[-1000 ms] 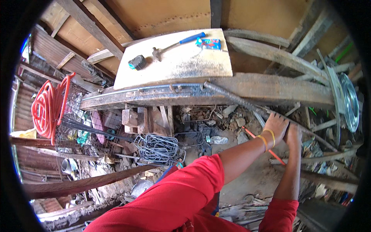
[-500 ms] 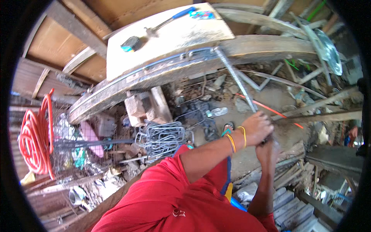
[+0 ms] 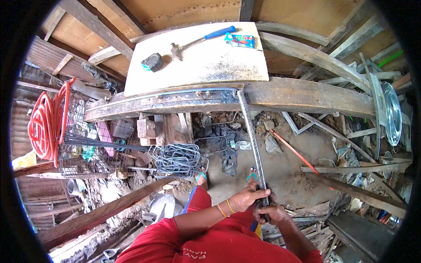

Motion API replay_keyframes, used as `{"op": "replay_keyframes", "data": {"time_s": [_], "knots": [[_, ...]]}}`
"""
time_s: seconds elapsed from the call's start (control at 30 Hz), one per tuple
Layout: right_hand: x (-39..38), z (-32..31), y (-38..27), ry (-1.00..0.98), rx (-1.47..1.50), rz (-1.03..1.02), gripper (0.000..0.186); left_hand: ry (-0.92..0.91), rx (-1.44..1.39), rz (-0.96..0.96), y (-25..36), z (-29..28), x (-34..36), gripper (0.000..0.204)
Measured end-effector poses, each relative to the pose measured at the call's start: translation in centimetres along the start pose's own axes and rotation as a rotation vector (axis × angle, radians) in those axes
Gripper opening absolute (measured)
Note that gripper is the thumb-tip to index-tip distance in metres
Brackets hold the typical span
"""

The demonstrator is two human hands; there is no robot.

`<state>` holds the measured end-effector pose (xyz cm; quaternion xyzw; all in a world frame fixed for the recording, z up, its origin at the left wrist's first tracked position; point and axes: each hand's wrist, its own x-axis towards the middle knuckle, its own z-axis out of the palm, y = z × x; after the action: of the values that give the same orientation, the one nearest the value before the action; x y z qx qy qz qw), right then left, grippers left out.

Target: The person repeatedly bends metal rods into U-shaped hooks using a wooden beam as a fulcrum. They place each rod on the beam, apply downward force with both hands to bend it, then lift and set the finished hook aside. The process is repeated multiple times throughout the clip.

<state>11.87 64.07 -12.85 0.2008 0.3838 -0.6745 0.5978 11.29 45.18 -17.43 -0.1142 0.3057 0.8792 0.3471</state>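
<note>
Both hands are clamped on the steel bar (image 3: 254, 149) at lower centre, left hand (image 3: 246, 198) above right hand (image 3: 271, 214). It runs up to the wooden bench (image 3: 307, 94). Feels heavy and stiff, so I'm gripping the near end for leverage.

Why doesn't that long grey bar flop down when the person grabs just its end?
The metal bar probably is stiff steel: it runs straight from the bench to both hands, left hand and right hand. Likely heavy for its width. It looks rough, so probably not slippery.
</note>
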Motion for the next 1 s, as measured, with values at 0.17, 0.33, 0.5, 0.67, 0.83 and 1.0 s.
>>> {"op": "replay_keyframes", "data": {"time_s": [0.17,0.33,0.5,0.67,0.83,1.0], "knots": [[0.5,0.0,0.5,0.03,-0.029,0.053,0.017,-0.089,-0.296,-0.122,0.4,1.5,1.3,0.029],[1.4,-0.5,3.2,0.218,-0.099,-0.064,0.017,-0.044,-0.408,-0.152,0.0,1.1,1.1,0.015],[2.5,2.6,5.7,0.404,-0.046,-0.227,0.018,-0.112,-0.234,-0.206,-1.3,-1.2,0.2,0.019],[12.3,14.4,8.2,0.581,0.038,-0.435,0.018,-0.123,0.033,-0.321,4.8,-8.6,-7.2,0.024],[22.8,21.8,13.5,0.244,0.507,-0.481,0.013,-0.072,0.375,-0.428,11.9,-16.6,-12.4,0.025],[19.0,19.1,10.8,0.287,0.306,-0.322,0.009,0.025,0.473,-0.497,11.8,-12.9,-11.5,0.04]]}}
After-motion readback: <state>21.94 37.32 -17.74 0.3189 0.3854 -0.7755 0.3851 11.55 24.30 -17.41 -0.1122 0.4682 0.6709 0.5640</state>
